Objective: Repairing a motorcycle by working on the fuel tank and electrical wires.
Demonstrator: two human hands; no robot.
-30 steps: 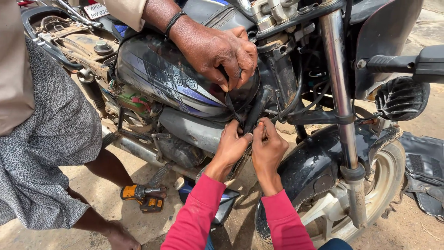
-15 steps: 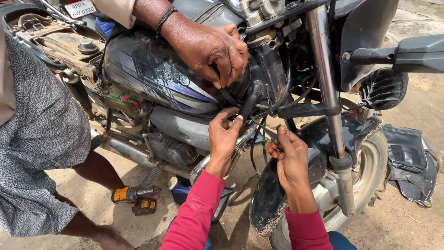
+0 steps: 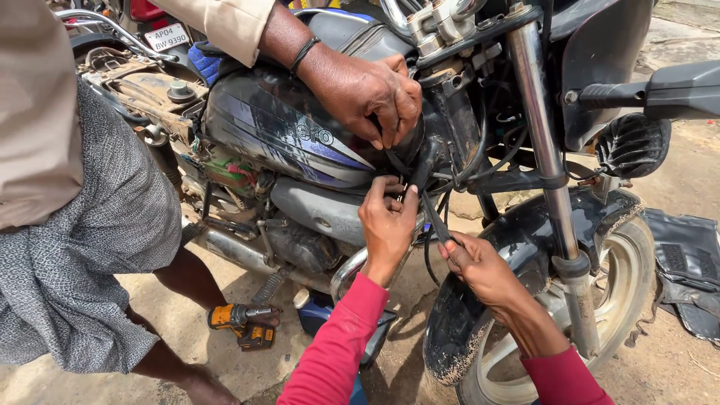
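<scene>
Black cable [image 3: 433,219], thin and rubber-sheathed, running from under the front of the fuel tank [image 3: 277,135] down toward the lower middle of the frame. Pinched at its lower end by the right hand [image 3: 480,270], fingers closed on it just above the front mudguard [image 3: 480,300]. Held near its upper end by the left hand [image 3: 386,225], fingers curled around the cable and neighbouring wires right below the tank's edge. Looks light, limp and flexible, likely a little slick with grime; probably best gripped close to where it enters the frame, not mid-span, since pulling on the slack would only bend it. Stiffer where clustered with the other black hoses [image 3: 480,161] behind the fork tube [image 3: 540,142].

Above, another person's hand [image 3: 367,90] with a dark wristband, pressing on the tank's front edge, fingertips tucked beneath it. Further out: front wheel [image 3: 622,300] at lower right, yellow cordless driver [image 3: 240,322] lying on the dirt ground [image 3: 187,330] at lower left, dark panel [image 3: 690,277] lying at right edge.
</scene>
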